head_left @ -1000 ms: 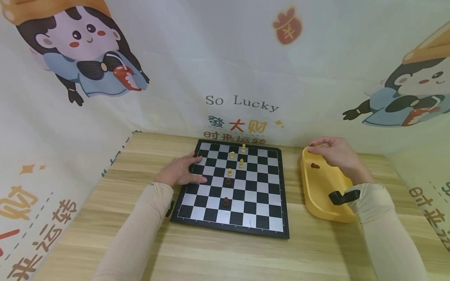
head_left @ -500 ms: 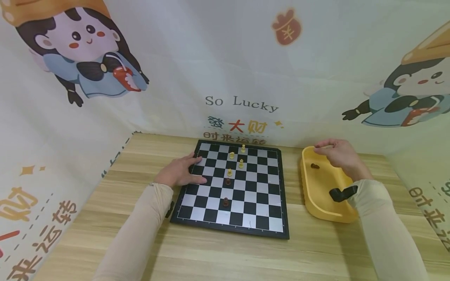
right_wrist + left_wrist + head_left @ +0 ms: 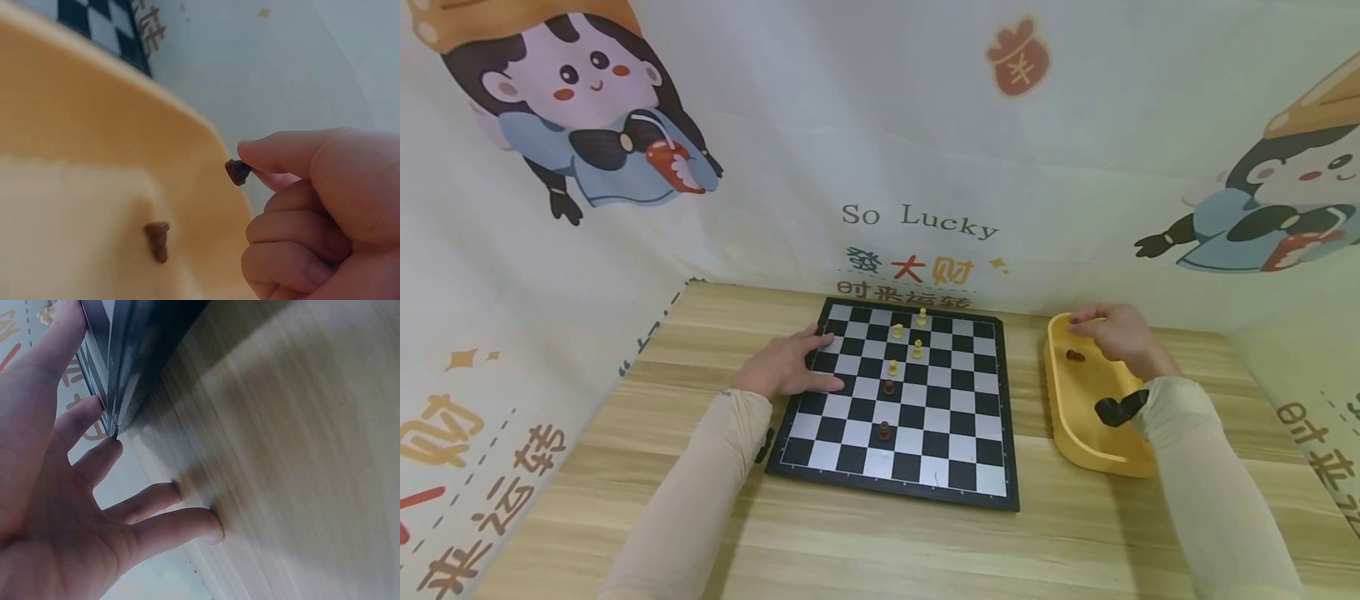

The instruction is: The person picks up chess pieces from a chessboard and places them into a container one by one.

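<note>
My right hand is over the far end of a yellow tray. In the right wrist view its thumb and index finger pinch a dark brown chess piece, base outward, with the other fingers curled in. Another brown chess piece lies on its side in the tray. My left hand rests at the left edge of the chessboard, fingers spread. The left wrist view shows two of its fingertips on the table, the others by the board's edge.
Two brown pieces, one of them a near brown piece, stand on the board. Several yellow pieces, such as a yellow piece, stand farther back. A printed cloth hangs behind the wooden table.
My right hand has shifted slightly right and towards me over the tray. The left hand, the board and its pieces stay in place.
</note>
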Tool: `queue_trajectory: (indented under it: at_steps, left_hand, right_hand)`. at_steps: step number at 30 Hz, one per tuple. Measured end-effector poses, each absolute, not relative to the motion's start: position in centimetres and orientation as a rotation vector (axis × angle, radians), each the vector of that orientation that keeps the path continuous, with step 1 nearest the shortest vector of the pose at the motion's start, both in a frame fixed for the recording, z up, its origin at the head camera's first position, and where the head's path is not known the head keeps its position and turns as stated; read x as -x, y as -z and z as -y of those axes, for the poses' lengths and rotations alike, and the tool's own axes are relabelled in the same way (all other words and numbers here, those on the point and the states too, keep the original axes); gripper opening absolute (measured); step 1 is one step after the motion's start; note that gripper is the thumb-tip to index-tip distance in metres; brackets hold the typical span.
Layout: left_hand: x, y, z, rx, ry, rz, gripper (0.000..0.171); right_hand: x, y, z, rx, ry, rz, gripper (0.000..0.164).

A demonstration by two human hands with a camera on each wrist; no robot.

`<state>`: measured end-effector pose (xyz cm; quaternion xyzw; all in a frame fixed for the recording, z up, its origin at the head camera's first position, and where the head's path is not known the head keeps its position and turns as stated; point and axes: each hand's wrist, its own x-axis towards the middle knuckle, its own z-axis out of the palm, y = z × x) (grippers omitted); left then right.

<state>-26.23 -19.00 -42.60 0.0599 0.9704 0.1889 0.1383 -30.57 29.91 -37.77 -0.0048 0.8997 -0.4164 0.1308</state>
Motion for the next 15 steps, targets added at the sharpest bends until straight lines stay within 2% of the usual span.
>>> queue_trajectory:
  at_steps: [15]
  left_hand:
    - [26.3,42.6,19.0,-0.167,-0.551,-2.804,0.094]
  right_hand:
    - [31.0,39.5,-30.1,0.044,1.051,-2.576,0.045]
